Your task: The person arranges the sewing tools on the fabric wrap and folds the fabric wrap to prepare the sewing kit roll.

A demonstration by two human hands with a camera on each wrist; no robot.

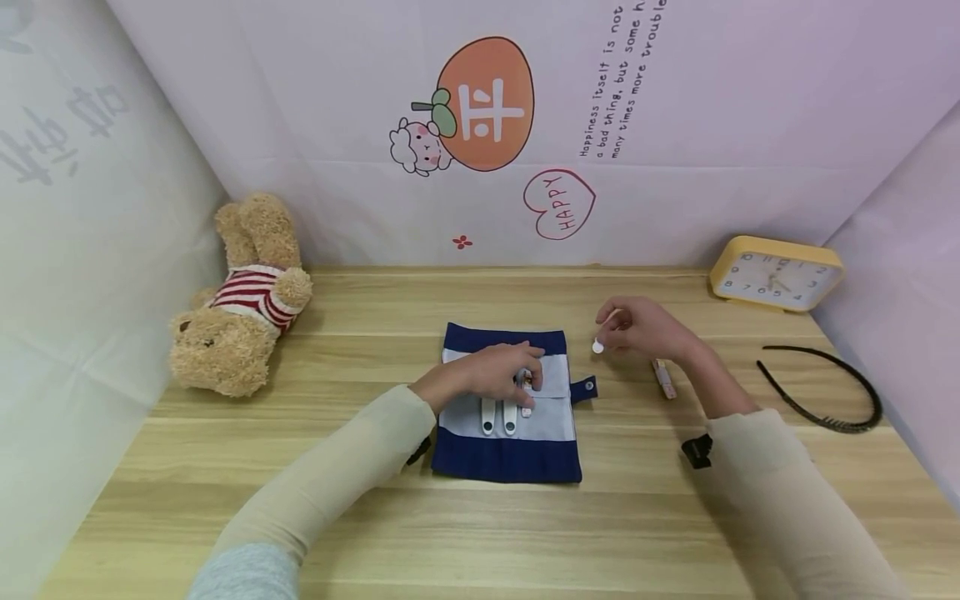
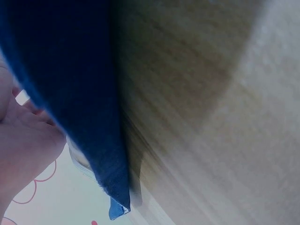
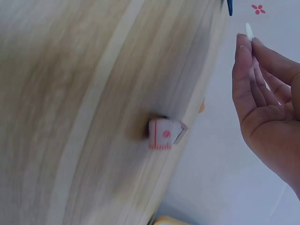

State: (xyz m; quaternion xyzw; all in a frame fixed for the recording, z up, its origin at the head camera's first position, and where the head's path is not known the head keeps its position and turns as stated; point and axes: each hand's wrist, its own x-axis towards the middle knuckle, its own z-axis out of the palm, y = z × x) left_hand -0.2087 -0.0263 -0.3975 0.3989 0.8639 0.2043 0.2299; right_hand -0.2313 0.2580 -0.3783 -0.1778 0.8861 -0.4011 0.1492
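Observation:
A navy and pale grey cloth sewing pouch [image 1: 506,458] lies unfolded on the table, its snap tab [image 1: 583,387] pointing right. My left hand [image 1: 498,371] is over its pocket, fingers curved down around a small printed item [image 1: 527,381]; I cannot tell whether they pinch it. Two white tools [image 1: 498,417] with dark round ends stick out beside it. In the left wrist view, navy cloth [image 2: 70,84] hides most of the left fingers. My right hand [image 1: 637,327] pinches a small white disc [image 1: 597,346] between thumb and fingertips, above the table right of the pouch.
Below the right hand lies a folded measuring tape [image 3: 160,133] with red marks. Farther right are a black headband [image 1: 862,400] and a yellow clock [image 1: 776,273]. A teddy bear [image 1: 243,300] lies at the left, near the printed white back wall [image 1: 337,208].

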